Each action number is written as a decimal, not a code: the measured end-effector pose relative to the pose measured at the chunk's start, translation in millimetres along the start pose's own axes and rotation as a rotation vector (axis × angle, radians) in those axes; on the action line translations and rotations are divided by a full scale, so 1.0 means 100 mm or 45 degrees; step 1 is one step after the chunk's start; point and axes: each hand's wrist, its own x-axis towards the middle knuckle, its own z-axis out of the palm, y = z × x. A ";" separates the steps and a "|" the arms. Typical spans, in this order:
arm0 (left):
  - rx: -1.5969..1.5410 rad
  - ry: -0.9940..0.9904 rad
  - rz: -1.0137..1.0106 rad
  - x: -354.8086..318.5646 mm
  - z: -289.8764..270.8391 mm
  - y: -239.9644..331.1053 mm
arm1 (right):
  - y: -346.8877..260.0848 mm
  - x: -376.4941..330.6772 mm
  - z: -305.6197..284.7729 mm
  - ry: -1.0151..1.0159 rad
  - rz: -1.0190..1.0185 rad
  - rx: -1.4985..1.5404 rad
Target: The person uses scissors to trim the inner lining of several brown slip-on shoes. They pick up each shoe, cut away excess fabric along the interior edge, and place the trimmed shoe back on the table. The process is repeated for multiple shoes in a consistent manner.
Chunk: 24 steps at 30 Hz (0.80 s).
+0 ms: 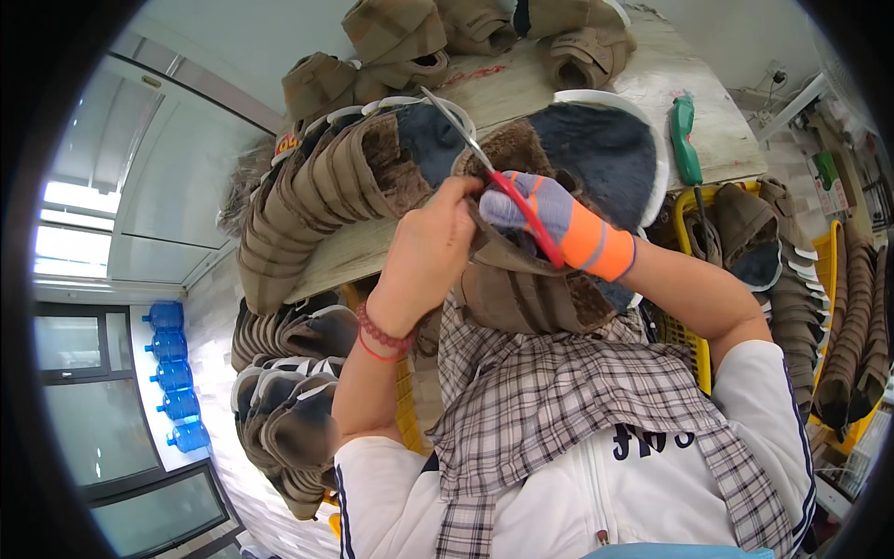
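Observation:
My left hand, bare with a red bead bracelet on the wrist, grips the edge of a brown slipper with a fuzzy lining, held in front of my chest. My right hand wears a purple and orange glove and is shut on red-handled scissors. The metal blades point up and to the left, crossing the slipper's upper rim right beside my left fingers. A plaid cloth hangs over my front below the slipper.
A row of brown slippers leans across a wooden table, with more at its far side. A green tool lies at the right. Yellow crates hold slippers; another stack sits lower left. Blue water bottles stand far left.

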 end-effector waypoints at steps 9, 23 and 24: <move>-1.225 0.161 0.280 -0.11 0.43 -0.64 | 0.10 -0.04 -0.01 0.249 -0.162 -0.776; -1.683 0.320 -0.597 -0.74 1.12 -1.38 | 0.52 -1.16 -0.85 0.620 -0.193 -0.634; -1.720 0.271 -0.610 -0.71 1.13 -1.40 | 0.71 -1.15 -0.81 0.628 -0.192 -0.642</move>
